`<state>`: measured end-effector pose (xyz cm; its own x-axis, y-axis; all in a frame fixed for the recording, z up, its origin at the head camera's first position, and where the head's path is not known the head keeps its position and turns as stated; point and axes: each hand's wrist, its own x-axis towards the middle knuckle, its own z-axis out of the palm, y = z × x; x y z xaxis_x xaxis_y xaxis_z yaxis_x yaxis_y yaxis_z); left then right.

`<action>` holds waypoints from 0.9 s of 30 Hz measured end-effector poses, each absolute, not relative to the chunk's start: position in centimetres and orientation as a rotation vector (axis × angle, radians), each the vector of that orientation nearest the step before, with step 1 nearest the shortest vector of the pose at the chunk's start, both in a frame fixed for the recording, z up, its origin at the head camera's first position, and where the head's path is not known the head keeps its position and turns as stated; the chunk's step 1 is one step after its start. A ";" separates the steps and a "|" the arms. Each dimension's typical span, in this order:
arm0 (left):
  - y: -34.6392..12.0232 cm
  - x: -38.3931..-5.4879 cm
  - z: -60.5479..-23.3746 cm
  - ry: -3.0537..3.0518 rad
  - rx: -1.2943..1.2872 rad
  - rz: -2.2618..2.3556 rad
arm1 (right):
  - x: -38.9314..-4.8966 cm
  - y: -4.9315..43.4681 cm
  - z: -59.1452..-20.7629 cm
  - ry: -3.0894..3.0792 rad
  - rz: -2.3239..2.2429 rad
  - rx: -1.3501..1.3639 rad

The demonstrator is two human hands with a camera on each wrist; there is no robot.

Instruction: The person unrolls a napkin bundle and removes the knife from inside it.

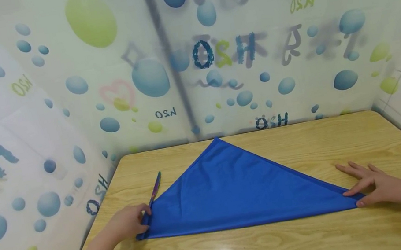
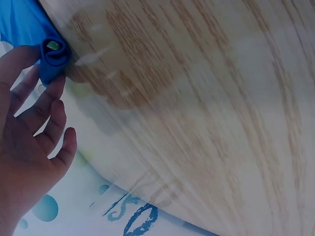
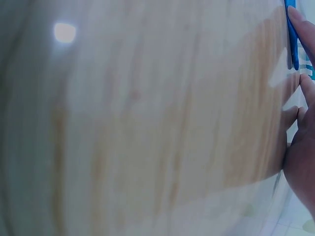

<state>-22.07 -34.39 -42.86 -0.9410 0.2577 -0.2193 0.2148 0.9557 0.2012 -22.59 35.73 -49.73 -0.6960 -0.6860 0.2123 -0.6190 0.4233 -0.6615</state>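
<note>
A blue cloth [image 1: 231, 186], folded into a wide triangle, lies with its point at the table's far edge and its long side toward me. At its left corner my left hand [image 1: 131, 222] pinches a rolled edge between thumb and fingers. A slim stick [image 1: 156, 187], purple and green, sticks out of that roll toward the back; its lower part is hidden in the cloth. In the left wrist view a greenish end [image 2: 52, 45] shows inside the coil, beside my left fingers. My right hand [image 1: 382, 187] rests its thumb and forefinger on the right corner, the other fingers spread over the table.
The wooden table [image 1: 278, 245] carries the cloth and stick. White walls [image 1: 279, 71] printed with blue and green drops and lettering stand close along its back and both sides. A bright reflection lies on the table's front.
</note>
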 end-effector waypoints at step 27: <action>-36.2 -21.6 -42.5 2.885 0.457 0.264 | -22.5 35.8 -49.7 2.591 -1.126 -1.161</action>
